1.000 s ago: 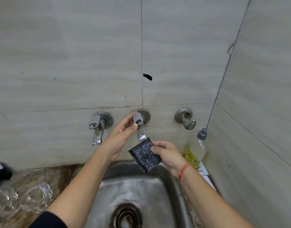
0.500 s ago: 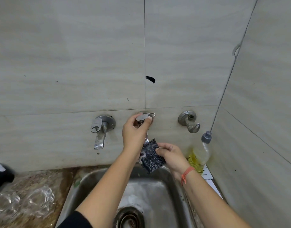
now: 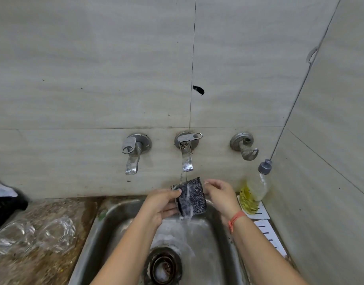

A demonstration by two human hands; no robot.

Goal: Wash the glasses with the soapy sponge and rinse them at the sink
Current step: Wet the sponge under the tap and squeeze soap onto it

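Tabletop (image 3: 43, 264), speckled stone, runs left of the steel sink (image 3: 88, 233). Two clear glasses (image 3: 57, 233) lie on it side by side, near the sink rim. Tiled wall (image 3: 94, 79) behind; open room above the basin. Left grip (image 3: 162, 204) pinches the sponge (image 3: 194, 199) by its left edge, held over the basin under the running middle tap (image 3: 186, 153). Right grip (image 3: 220, 196) is loosely curled at the sponge's right edge, can't tell if it's holding. Soap bottle (image 3: 253, 194) stands in the far right corner, side wall tight beside it.
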